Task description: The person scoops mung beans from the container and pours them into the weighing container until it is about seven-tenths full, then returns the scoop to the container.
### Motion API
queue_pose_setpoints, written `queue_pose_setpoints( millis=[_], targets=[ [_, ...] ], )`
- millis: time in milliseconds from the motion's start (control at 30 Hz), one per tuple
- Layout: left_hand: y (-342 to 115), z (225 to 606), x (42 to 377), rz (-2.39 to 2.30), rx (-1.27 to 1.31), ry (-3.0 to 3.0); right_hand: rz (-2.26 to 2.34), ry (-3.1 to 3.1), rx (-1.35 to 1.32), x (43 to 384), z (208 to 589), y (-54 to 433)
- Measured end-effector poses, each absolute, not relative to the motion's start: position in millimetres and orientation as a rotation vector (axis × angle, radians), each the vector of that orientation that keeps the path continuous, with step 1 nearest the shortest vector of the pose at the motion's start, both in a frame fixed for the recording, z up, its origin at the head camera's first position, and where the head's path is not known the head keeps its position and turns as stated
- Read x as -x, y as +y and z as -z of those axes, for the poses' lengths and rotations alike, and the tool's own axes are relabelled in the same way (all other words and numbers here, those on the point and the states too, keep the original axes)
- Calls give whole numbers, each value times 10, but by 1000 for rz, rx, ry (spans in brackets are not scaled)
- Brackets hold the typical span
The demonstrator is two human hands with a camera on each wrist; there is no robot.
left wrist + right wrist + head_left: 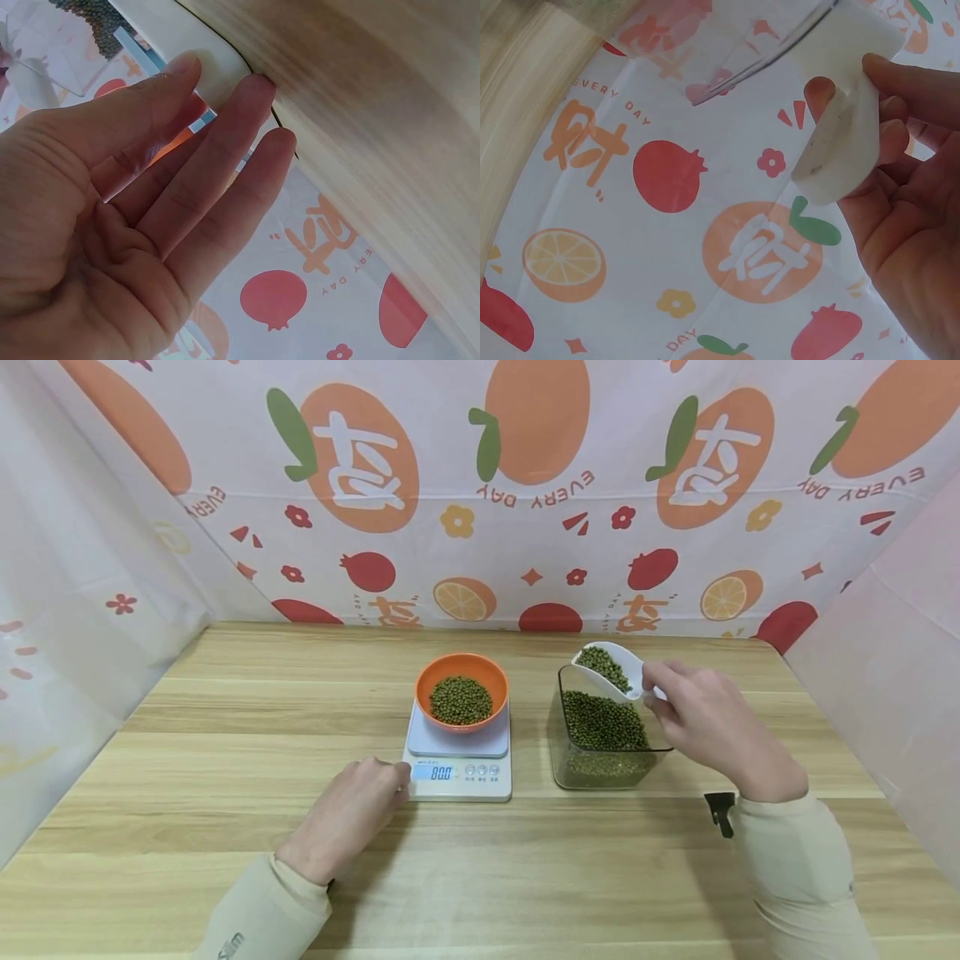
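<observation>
A white digital kitchen scale (pixel 457 788) reads 80.0 on its display and carries an orange bowl (pixel 427 681) of green mung beans (pixel 461 701). My left hand (pixel 352 814) holds the scale by its front left corner; in the left wrist view, thumb and fingers (pixel 259 86) lie either side of that corner. To the right stands a clear square container (pixel 558 747) part full of mung beans. Above it, my right hand (pixel 712 718) grips a white scoop (pixel 626 660) heaped with beans. The right wrist view shows thumb and fingers around the scoop's handle (pixel 847 146).
A light wooden table (pixel 247 760) bears everything. A white fruit-printed cloth (pixel 465 560) hangs along its back edge, with pale cloth at both sides. A black strap end (pixel 721 812) sticks out at the right sleeve.
</observation>
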State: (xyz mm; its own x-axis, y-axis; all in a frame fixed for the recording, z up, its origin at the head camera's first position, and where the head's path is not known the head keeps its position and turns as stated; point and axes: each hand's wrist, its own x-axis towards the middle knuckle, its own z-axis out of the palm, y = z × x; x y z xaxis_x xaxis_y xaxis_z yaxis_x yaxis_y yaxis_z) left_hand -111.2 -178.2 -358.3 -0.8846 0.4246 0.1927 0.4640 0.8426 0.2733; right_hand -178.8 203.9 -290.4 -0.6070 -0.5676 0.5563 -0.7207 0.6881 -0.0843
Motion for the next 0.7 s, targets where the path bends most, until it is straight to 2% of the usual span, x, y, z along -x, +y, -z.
queue_pose_setpoints(
  millis=[700],
  targets=[
    [-1781, 3581, 1118, 463, 692, -2894, -430, -2392, -1017, 1867, 2714, 1882]
  ],
)
